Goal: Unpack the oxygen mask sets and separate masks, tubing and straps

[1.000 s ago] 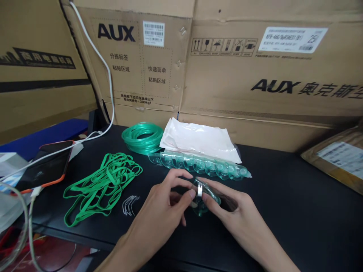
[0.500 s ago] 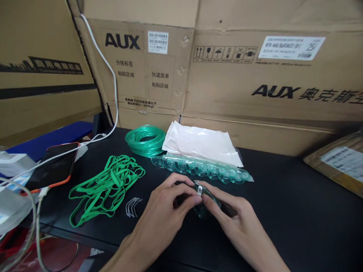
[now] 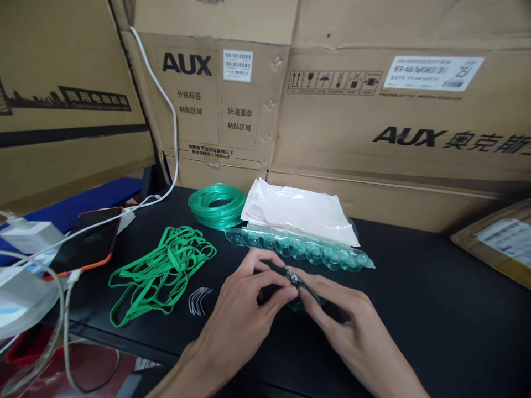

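Note:
Between both hands is a clear green plastic mask, mostly covered by my fingers. A small shiny metal strip shows at its upper edge. My left hand is closed, thumb and fingers pinching at the strip from the left. From the right, my right hand grips the mask, its thumb and forefinger close to the same strip. Several thin pale strips lie left of my left hand. Beyond the hands, a row of nested clear green masks rests on the black table.
Green elastic straps lie tangled at left, with coiled green tubing behind. White plastic-wrapped packets stand behind the mask row. A phone, white cables and chargers crowd the left edge. Cardboard boxes wall the back.
The metal strip has turned or bent between my fingers and shows less of its flat, bright face. The hands stay nearly in place, while the view has shifted slightly.

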Demonstrator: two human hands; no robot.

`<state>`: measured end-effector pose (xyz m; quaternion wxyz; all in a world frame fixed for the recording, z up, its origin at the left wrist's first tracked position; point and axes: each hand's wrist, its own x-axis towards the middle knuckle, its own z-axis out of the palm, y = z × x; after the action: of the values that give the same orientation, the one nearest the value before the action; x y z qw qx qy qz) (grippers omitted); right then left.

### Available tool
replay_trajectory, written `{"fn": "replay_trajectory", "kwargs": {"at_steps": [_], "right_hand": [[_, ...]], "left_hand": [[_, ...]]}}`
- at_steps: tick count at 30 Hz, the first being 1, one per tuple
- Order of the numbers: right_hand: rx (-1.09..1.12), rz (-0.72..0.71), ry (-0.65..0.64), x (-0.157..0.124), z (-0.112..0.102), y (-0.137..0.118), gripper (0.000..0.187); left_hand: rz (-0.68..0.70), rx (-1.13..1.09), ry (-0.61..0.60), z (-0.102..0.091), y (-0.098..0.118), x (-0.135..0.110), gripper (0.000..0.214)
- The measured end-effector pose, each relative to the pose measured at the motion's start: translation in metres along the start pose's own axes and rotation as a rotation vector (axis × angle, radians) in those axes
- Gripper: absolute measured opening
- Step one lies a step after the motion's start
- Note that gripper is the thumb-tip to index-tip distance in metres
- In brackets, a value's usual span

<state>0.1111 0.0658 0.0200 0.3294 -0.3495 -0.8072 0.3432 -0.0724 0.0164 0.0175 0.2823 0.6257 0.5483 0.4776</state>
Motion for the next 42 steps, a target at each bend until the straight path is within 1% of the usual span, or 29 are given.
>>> {"fn": "replay_trajectory", "kwargs": {"at_steps": [5, 8, 11, 13, 16, 20, 22, 25, 27, 31, 35, 39, 42], "right_hand": [[0.055, 0.085, 0.020, -0.001, 0.004, 0.000, 0.034], [0.084, 0.150, 0.016, -0.002, 0.004, 0.001, 0.036], [0.066, 0.166, -0.035, -0.002, 0.000, -0.002, 0.036], [0.045, 0.166, -0.081, -0.003, -0.004, -0.007, 0.035], [0.036, 0.165, -0.129, -0.003, -0.009, -0.014, 0.032], [0.054, 0.200, -0.149, -0.001, -0.013, -0.019, 0.032], [0.068, 0.228, -0.128, 0.000, -0.015, -0.018, 0.033], [0.074, 0.260, -0.082, 0.000, -0.017, -0.015, 0.031], [0.082, 0.272, -0.063, -0.001, -0.017, -0.014, 0.029], [0.060, 0.270, -0.084, -0.003, -0.019, -0.015, 0.025], [0.024, 0.232, -0.129, -0.008, -0.021, -0.018, 0.020], [0.035, 0.216, -0.162, -0.013, -0.023, -0.019, 0.025], [0.015, 0.218, -0.166, -0.013, -0.026, -0.019, 0.030]], "left_hand": [[0.027, -0.004, 0.004, 0.000, -0.002, -0.001, 0.012], [0.055, -0.025, -0.021, 0.000, -0.004, -0.001, 0.011], [0.074, -0.024, -0.047, 0.000, -0.004, -0.001, 0.011], [0.093, -0.004, -0.028, -0.001, -0.003, 0.000, 0.004], [0.182, 0.022, -0.016, -0.003, -0.001, 0.000, 0.017], [0.310, 0.075, -0.090, -0.007, -0.002, 0.001, 0.013], [0.333, 0.116, -0.120, -0.009, -0.003, 0.001, 0.017], [0.345, 0.164, -0.179, -0.012, -0.005, 0.001, 0.033], [0.345, 0.184, -0.195, -0.014, -0.005, 0.001, 0.038], [0.338, 0.205, -0.187, -0.015, -0.005, 0.000, 0.039], [0.333, 0.193, -0.134, -0.015, -0.006, 0.001, 0.043], [0.340, 0.146, -0.118, -0.016, -0.006, 0.001, 0.038], [0.377, 0.136, -0.114, -0.017, -0.004, 0.002, 0.038]]}}
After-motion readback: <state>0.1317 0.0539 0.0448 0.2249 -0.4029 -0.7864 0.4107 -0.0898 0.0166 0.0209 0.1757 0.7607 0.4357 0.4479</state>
